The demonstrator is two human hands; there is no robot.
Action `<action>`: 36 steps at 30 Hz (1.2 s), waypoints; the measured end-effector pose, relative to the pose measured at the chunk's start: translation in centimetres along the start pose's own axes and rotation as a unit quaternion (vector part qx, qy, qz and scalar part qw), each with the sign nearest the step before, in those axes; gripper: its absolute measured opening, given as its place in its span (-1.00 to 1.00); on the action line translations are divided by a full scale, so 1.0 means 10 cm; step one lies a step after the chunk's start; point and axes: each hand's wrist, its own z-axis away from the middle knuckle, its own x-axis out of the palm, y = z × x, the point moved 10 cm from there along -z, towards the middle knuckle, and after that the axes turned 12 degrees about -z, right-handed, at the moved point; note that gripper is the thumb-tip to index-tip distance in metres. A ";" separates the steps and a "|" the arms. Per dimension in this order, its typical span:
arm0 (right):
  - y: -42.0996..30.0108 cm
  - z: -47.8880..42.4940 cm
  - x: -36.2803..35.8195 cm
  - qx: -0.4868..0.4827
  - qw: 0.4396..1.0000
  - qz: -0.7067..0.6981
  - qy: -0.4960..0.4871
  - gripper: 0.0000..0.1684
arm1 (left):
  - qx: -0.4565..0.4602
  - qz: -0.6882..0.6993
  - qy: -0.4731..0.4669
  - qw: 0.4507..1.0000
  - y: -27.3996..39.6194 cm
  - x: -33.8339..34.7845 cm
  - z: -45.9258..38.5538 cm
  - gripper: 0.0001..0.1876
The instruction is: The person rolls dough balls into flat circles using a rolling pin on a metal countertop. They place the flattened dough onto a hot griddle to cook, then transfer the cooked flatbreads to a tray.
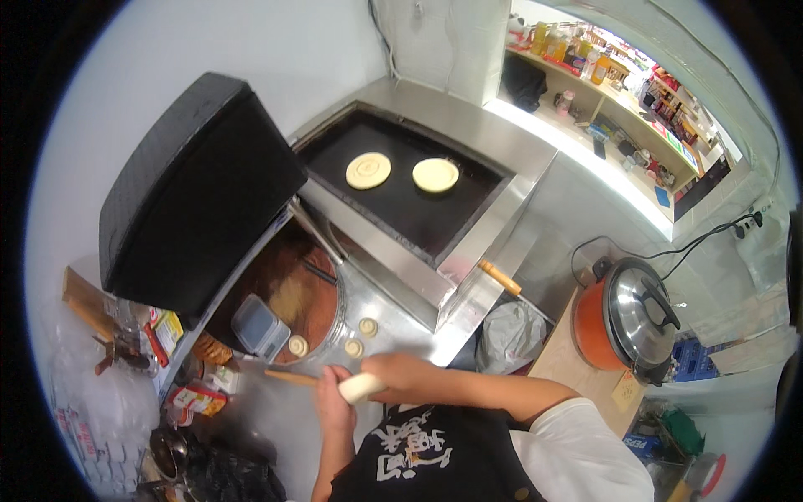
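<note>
My left hand (335, 398) grips a slim wooden rolling pin (292, 378), whose tapered end sticks out to the left. Right beside it, my right hand (395, 376) holds a pale piece of dough (361, 388); the fingers partly hide it, and whether the pin touches it is unclear. Just beyond my hands lie two coiled dough pieces, one (354, 347) in front of the other (368, 327), on the steel counter (392, 332). A third coil (298, 346) rests at the rim of a round brown surface (313, 307). Two flat dough rounds (368, 170) (435, 175) lie on the black griddle (401, 213).
The griddle's thick black lid (207, 201) stands raised at left. A clear plastic box (260, 326) sits on the brown surface. A wooden-handled tool (500, 278) juts out by the griddle's corner. At right stands an orange electric cooker (599, 320); plastic bags (103, 401) crowd the left.
</note>
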 end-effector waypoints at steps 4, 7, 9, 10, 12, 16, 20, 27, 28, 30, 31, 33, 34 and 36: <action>-0.09 0.01 0.00 -0.082 0.996 0.038 0.019 -0.72 | -0.003 0.066 -0.028 0.997 -0.32 0.05 0.01 -0.51; -0.13 0.02 -0.11 -0.089 0.995 -0.008 0.035 -0.72 | 0.015 0.115 -0.010 0.993 -0.27 0.12 0.01 -0.53; -0.15 0.03 -0.15 -0.099 0.994 -0.021 0.050 -0.68 | 0.003 0.107 0.019 0.994 -0.37 0.08 -0.02 -0.54; -0.10 0.05 -0.18 -0.085 0.995 -0.010 0.044 -0.68 | -0.025 0.089 0.031 0.995 -0.18 0.15 0.00 -0.53; -0.04 0.04 -0.25 -0.062 0.998 0.011 0.028 -0.68 | 0.028 0.026 -0.012 0.999 0.11 0.21 0.01 -0.52; -0.01 0.05 -0.17 -0.098 0.994 0.045 0.033 -0.65 | -0.011 -0.041 0.004 0.999 -0.23 0.14 -0.05 -0.47; 0.06 0.13 -0.16 -0.073 0.996 0.046 0.025 -0.65 | 0.056 -0.066 -0.045 0.995 0.31 0.34 0.04 -0.45; -0.30 0.13 -0.59 -0.147 0.970 0.185 0.060 -0.64 | 0.154 -0.122 0.018 0.980 0.56 0.32 -0.21 -0.51; -0.37 0.09 -0.79 -0.143 0.962 0.214 0.087 -0.65 | 0.150 -0.077 0.010 0.986 0.52 0.25 -0.30 -0.58; -0.49 -0.01 -1.27 -0.110 0.956 0.236 0.136 -0.59 | 0.112 -0.060 0.030 0.991 0.29 0.01 -0.35 -0.60; -0.64 -0.06 -1.48 -0.138 0.929 0.299 0.168 -0.59 | 0.089 -0.052 0.039 0.994 0.12 -0.11 -0.32 -0.61; -0.86 -0.22 -1.83 -0.208 0.865 0.398 0.223 -0.63 | 0.034 -0.067 0.039 0.996 -0.25 -0.28 -0.24 -0.63; -0.86 -0.28 -1.99 -0.212 0.839 0.440 0.240 -0.62 | 0.016 -0.067 0.024 0.997 -0.40 -0.31 -0.21 -0.63; -0.81 -0.45 -2.23 -0.224 0.782 0.525 0.252 -0.66 | -0.012 -0.063 0.017 0.998 -0.63 -0.42 -0.19 -0.63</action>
